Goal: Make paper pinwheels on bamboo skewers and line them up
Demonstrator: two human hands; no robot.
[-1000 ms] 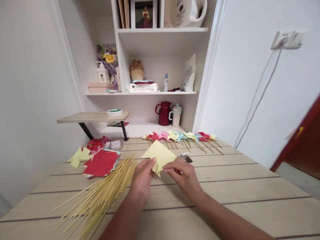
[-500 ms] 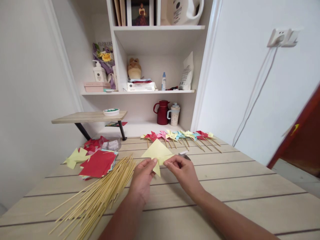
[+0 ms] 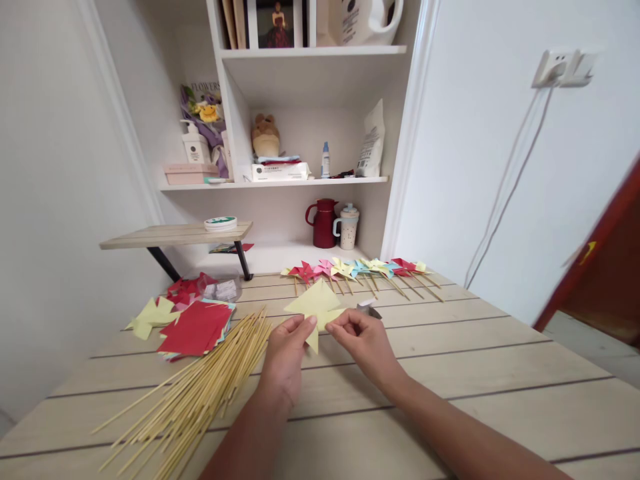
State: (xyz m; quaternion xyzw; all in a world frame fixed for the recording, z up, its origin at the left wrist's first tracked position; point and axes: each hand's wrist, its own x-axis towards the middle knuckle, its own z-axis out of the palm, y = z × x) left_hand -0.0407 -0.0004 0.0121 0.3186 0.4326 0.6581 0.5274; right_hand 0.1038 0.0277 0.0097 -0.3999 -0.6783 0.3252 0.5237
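Since the earlier frame the yellow paper (image 3: 317, 304) has gone from a flat diamond to a folded shape with a point up and a small tail down; both hands have stayed at the same spot over the table. Wooden table (image 3: 450, 373) fills the near half of the view, with a white shelf unit (image 3: 310, 53) at the far side and a small wooden riser (image 3: 175, 235) far left. A large bundle of bamboo skewers (image 3: 195, 393) lies fanned on the near left, tips running toward the left hand. A stack of red paper squares (image 3: 195, 327) sits just left of the skewers, with loose yellow cutouts (image 3: 150, 315) further left. A row of finished pinwheels (image 3: 360, 270) in red, pink, yellow and blue lies along the far edge of the table. The left hand (image 3: 286, 357) pinches the lower left edge of the yellow paper between thumb and fingers. The right hand (image 3: 367, 343) pinches the lower right edge, fingers closed on it. The paper is held just above the table centre, between the two hands. A small grey item (image 3: 369, 308) lies just behind the right hand; can't tell what it is.
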